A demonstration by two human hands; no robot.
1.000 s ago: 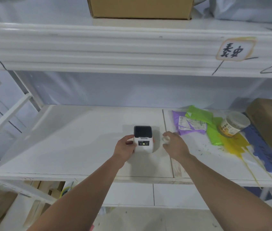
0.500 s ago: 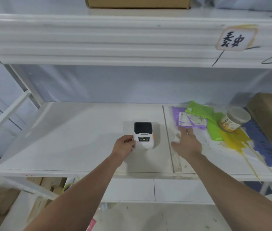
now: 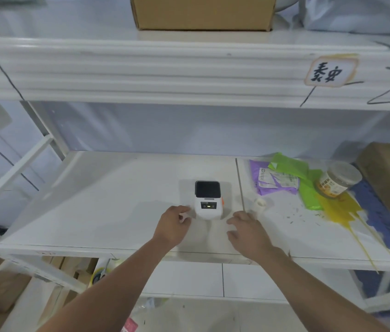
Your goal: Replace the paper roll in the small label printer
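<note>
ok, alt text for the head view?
Two bare hands, left hand and right hand, hover open either side of a small white label printer on a white shelf. A small paper roll stands just right of it, beside coloured mailer bags and a jar.

The right hand point(image 3: 249, 230) has let go of the small paper roll point(image 3: 260, 204), which now lies alone on the shelf point(image 3: 93, 212) to the right of the label printer point(image 3: 208, 200). That hand has pulled back from the purple pouch side to just right of the printer's front, empty, fingers spread. The left hand point(image 3: 173, 225) has slipped off the printer's left side and sits just beside it, fingers loosely curled.
</note>
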